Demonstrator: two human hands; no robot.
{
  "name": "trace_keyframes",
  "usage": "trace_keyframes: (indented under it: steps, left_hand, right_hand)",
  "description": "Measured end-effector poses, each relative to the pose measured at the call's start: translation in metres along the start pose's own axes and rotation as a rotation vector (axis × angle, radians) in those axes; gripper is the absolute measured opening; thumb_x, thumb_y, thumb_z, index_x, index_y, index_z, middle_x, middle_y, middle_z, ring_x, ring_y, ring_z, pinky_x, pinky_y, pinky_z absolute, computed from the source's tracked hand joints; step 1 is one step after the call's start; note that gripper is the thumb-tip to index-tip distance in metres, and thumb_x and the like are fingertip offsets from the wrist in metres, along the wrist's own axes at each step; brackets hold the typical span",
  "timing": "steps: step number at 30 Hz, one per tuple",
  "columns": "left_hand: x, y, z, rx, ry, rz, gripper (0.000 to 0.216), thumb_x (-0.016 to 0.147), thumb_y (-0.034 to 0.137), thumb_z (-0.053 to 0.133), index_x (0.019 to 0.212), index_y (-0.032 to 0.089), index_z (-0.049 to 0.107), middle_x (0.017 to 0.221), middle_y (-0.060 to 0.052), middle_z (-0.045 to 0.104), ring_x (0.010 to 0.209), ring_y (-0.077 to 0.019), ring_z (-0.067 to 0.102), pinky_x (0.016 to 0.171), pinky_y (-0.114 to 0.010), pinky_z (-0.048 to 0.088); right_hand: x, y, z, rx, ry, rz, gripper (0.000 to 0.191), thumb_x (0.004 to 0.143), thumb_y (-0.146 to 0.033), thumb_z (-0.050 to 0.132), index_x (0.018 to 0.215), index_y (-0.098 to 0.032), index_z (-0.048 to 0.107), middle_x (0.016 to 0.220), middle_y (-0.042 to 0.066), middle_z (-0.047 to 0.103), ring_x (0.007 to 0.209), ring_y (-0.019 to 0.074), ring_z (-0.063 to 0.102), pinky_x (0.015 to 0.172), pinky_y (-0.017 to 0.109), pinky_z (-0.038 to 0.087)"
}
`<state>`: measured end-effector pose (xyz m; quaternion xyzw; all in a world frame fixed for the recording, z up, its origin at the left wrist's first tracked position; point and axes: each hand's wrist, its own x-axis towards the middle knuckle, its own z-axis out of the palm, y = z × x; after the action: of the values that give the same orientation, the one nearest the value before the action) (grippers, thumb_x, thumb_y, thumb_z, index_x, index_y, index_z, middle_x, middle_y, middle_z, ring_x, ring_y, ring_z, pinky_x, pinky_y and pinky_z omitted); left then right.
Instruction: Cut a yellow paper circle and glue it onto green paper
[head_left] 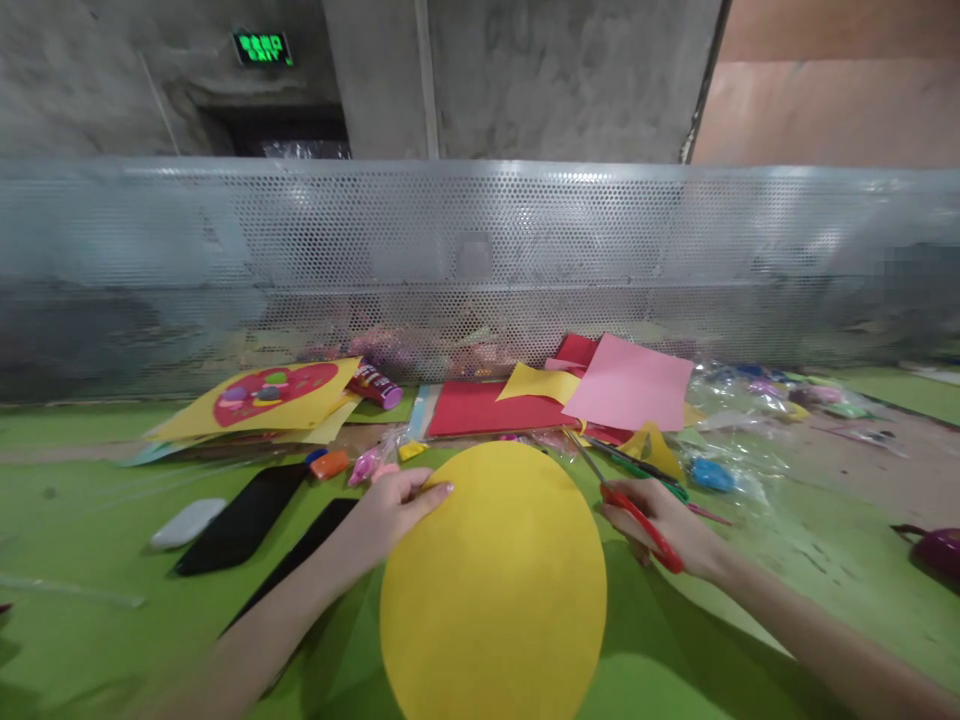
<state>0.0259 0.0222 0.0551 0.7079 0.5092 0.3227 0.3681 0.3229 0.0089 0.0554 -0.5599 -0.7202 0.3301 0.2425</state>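
Note:
A large yellow paper oval (495, 590) is held up in front of me over the green tabletop. My left hand (401, 510) pinches its upper left edge, thumb on the near face. Just right of the oval, my right hand (660, 525) grips red-handled scissors (637, 520), their blades pointing up and to the left. The blades look apart from the paper. Behind the scissors lie a curved yellow paper scrap (651, 448) and a green-handled pair of scissors (660, 478), partly hidden by my right hand.
Two black phones, one (244, 520) beside a white case (189, 523), lie at left. Farther back are a yellow sheet with a red heart (274, 392), red paper (480, 410), pink paper (634, 385) and plastic-wrapped clay (750, 400). A perforated metal panel (480, 240) stands behind.

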Motion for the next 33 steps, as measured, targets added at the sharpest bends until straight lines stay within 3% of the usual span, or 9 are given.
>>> trace_keyframes:
  steps: [6, 12, 16, 19, 27, 33]
  left_hand:
    - [-0.0037, 0.0058, 0.0008, 0.009, -0.001, -0.036, 0.033, 0.075, 0.048, 0.045, 0.058, 0.019, 0.045, 0.056, 0.006, 0.033, 0.05, -0.0115, 0.037, 0.047, -0.023, 0.027]
    - [-0.004, 0.0079, -0.0007, 0.044, -0.012, -0.045, 0.035, 0.075, 0.048, 0.046, 0.054, 0.02, 0.04, 0.053, 0.006, 0.029, 0.047, -0.0108, 0.032, 0.046, -0.022, 0.023]
    - [-0.0049, 0.0102, -0.0019, -0.016, -0.07, -0.107, 0.032, 0.076, 0.048, 0.044, 0.062, 0.02, 0.049, 0.054, 0.005, 0.038, 0.048, -0.0115, 0.037, 0.046, -0.022, 0.026]
    - [-0.0051, 0.0094, -0.0029, -0.02, -0.078, -0.118, 0.031, 0.076, 0.048, 0.044, 0.064, 0.02, 0.051, 0.055, 0.004, 0.042, 0.048, -0.0122, 0.039, 0.046, -0.022, 0.027]
    - [-0.0062, 0.0054, -0.0037, -0.058, -0.092, -0.116, 0.032, 0.076, 0.047, 0.047, 0.059, 0.019, 0.044, 0.053, 0.007, 0.032, 0.046, -0.0091, 0.031, 0.044, -0.021, 0.023]
    - [-0.0052, 0.0057, -0.0037, 0.0, -0.073, -0.11, 0.034, 0.076, 0.049, 0.046, 0.061, 0.019, 0.047, 0.053, 0.007, 0.035, 0.047, -0.0097, 0.033, 0.046, -0.022, 0.025]
  right_hand:
    - [-0.0026, -0.0042, 0.0036, 0.044, -0.072, -0.019, 0.025, 0.075, -0.033, 0.042, 0.056, -0.02, 0.033, 0.047, -0.007, 0.034, 0.039, 0.0088, 0.042, 0.036, 0.02, 0.039]
    - [-0.0051, -0.0045, 0.0043, 0.06, -0.148, 0.025, 0.017, 0.073, -0.032, 0.045, 0.065, -0.016, 0.047, 0.053, -0.005, 0.041, 0.042, 0.0085, 0.046, 0.037, 0.018, 0.041]
    - [-0.0054, -0.0025, 0.0065, 0.076, -0.214, 0.044, 0.015, 0.073, -0.027, 0.045, 0.067, -0.015, 0.051, 0.053, -0.005, 0.042, 0.043, 0.0085, 0.046, 0.038, 0.017, 0.04]
    - [-0.0061, -0.0033, 0.0079, 0.076, -0.222, 0.089, 0.01, 0.07, -0.023, 0.047, 0.069, -0.015, 0.053, 0.053, -0.005, 0.042, 0.043, 0.0078, 0.045, 0.038, 0.016, 0.039]
    - [-0.0073, -0.0077, 0.0072, 0.066, -0.226, 0.076, 0.012, 0.07, -0.021, 0.046, 0.071, -0.014, 0.056, 0.054, -0.004, 0.042, 0.045, 0.0091, 0.047, 0.038, 0.017, 0.041]
    - [-0.0071, -0.0085, 0.0055, 0.037, -0.238, 0.06, 0.013, 0.071, -0.023, 0.046, 0.07, -0.014, 0.056, 0.053, -0.004, 0.041, 0.045, 0.0087, 0.047, 0.037, 0.016, 0.04]
